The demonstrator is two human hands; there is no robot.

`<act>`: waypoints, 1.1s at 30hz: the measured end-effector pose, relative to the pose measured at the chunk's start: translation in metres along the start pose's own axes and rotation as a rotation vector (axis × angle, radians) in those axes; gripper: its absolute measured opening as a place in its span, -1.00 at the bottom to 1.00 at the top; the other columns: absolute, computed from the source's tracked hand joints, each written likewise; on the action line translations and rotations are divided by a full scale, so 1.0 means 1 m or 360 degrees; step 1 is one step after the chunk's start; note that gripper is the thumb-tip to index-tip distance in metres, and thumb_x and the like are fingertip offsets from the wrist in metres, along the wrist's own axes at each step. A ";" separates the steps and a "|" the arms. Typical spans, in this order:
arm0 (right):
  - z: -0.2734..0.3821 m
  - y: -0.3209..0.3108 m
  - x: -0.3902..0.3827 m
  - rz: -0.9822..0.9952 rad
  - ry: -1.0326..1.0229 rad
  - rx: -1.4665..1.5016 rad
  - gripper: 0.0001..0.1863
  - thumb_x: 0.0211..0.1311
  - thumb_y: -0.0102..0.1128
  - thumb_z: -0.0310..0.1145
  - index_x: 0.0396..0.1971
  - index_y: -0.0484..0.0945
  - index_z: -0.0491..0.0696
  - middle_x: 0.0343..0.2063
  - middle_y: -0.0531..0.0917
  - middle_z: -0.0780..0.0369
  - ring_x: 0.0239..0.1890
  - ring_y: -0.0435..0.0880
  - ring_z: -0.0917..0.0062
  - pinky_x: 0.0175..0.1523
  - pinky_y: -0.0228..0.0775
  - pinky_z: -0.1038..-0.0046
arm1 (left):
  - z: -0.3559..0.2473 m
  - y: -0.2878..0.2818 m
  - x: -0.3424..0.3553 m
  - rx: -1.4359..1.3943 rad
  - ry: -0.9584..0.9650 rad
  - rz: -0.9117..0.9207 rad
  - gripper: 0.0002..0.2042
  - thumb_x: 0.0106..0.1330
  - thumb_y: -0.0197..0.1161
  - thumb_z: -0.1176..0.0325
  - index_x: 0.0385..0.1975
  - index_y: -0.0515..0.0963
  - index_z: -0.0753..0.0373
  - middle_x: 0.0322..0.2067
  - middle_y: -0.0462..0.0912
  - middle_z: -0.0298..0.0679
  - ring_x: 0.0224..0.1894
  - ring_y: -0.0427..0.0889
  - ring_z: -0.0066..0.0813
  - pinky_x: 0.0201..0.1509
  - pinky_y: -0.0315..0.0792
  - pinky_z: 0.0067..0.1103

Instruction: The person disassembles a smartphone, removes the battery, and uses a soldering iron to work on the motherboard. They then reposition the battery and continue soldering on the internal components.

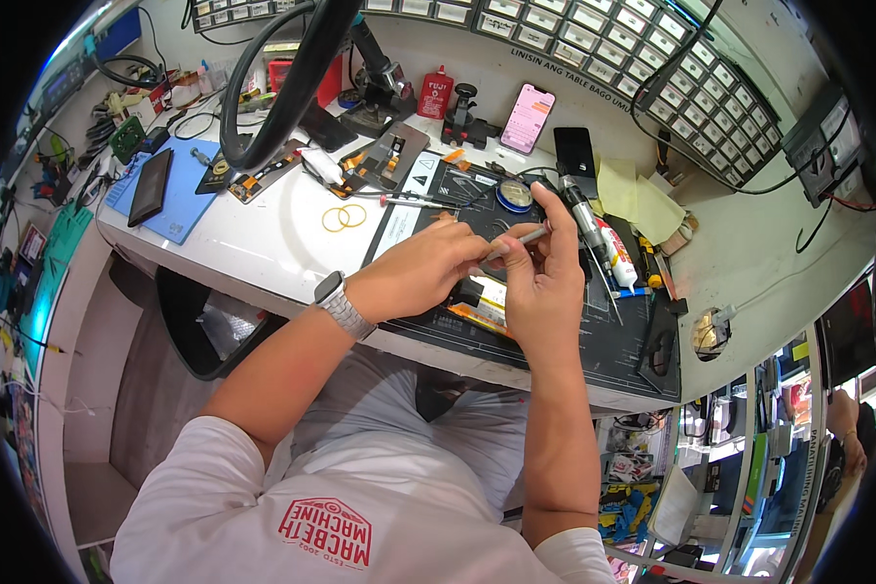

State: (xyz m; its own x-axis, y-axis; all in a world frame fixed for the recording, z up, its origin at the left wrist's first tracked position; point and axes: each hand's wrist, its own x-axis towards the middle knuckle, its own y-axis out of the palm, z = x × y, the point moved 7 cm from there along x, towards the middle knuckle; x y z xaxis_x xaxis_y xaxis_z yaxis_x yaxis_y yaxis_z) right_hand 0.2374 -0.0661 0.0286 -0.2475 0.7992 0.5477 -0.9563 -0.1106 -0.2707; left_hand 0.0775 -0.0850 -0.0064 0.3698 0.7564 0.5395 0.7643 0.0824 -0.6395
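Observation:
Both my hands meet over the black work mat (pixel 428 331). My right hand (pixel 540 292) grips a thin grey rod-like tool (pixel 530 236) between curled fingers and thumb. My left hand (pixel 419 263), a metal watch (pixel 344 304) on its wrist, has its fingers bent and pinched at the tool's lower end. An orange-edged phone part (pixel 482 313) lies just beneath my hands, partly hidden by them. Above them sit a round blue-rimmed tin (pixel 514 198) and a long screwdriver (pixel 409 200). A white tube (pixel 621 258) and a silver cylindrical tool (pixel 582 214) lie to the right.
Behind are a lit pink-screened phone (pixel 526 117), a microscope stand (pixel 380 78) with a black cable, and parts drawers (pixel 594 34). A blue mat (pixel 175 209) holds a dark phone (pixel 150 185) at left. Another person's hand (pixel 842 419) shows at far right.

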 end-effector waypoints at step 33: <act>-0.005 0.016 0.011 0.0117 0.0020 0.0119 -0.27 0.59 0.35 -0.67 0.68 0.41 -0.05 -0.14 0.80 0.22 -0.07 0.77 0.61 0.22 0.66 0.43 | 0.020 0.002 -0.011 -0.0156 -0.0219 -0.0191 -0.68 0.59 0.31 0.56 0.27 0.69 0.23 -0.06 0.73 -0.07 0.12 0.70 0.01 0.27 0.60 -0.19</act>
State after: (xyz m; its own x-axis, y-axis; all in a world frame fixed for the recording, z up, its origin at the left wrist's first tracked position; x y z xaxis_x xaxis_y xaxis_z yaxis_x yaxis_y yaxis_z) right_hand 0.2207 -0.0561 0.0258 -0.3160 0.7945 0.5186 -0.9447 -0.2127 -0.2497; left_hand 0.0644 -0.0805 -0.0243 0.2024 0.8270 0.5246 0.8488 0.1190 -0.5151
